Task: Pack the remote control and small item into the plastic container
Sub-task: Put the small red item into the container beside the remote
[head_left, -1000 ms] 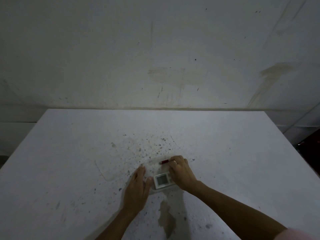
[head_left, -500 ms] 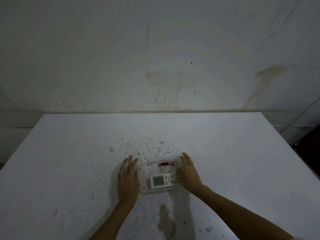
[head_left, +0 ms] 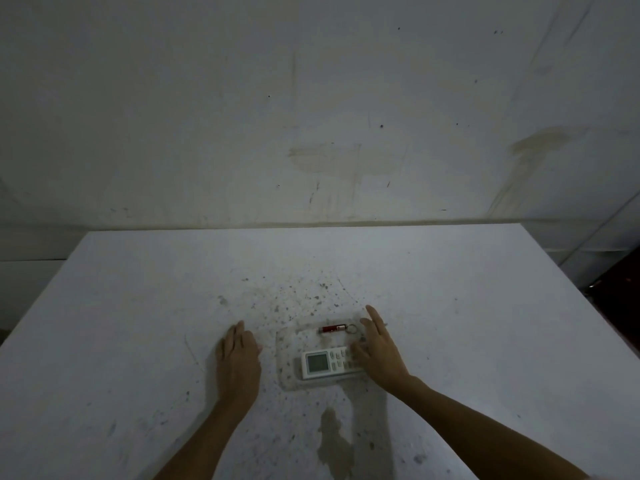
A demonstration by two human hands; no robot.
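Observation:
A clear plastic container [head_left: 284, 355] lies flat on the white table, hard to see against it. Inside it a white remote control [head_left: 323, 364] with a grey screen lies crosswise at the near side. A small red item with a key ring [head_left: 334, 329] lies at the container's far side. My left hand [head_left: 238, 362] rests flat on the table to the left of the container, apart from it, fingers together. My right hand [head_left: 377, 351] is spread at the container's right end and covers the remote's right end, holding nothing.
The white table [head_left: 138, 323] is speckled with dark spots around the container, and a brownish stain [head_left: 334, 441] lies near me. A stained wall stands behind the table's far edge. A dark object [head_left: 620, 282] shows past the right edge.
Both hands have drawn apart from the container. The left one slid leftward off it. The right one lifted off the red item and the remote, which now lie uncovered in the container.

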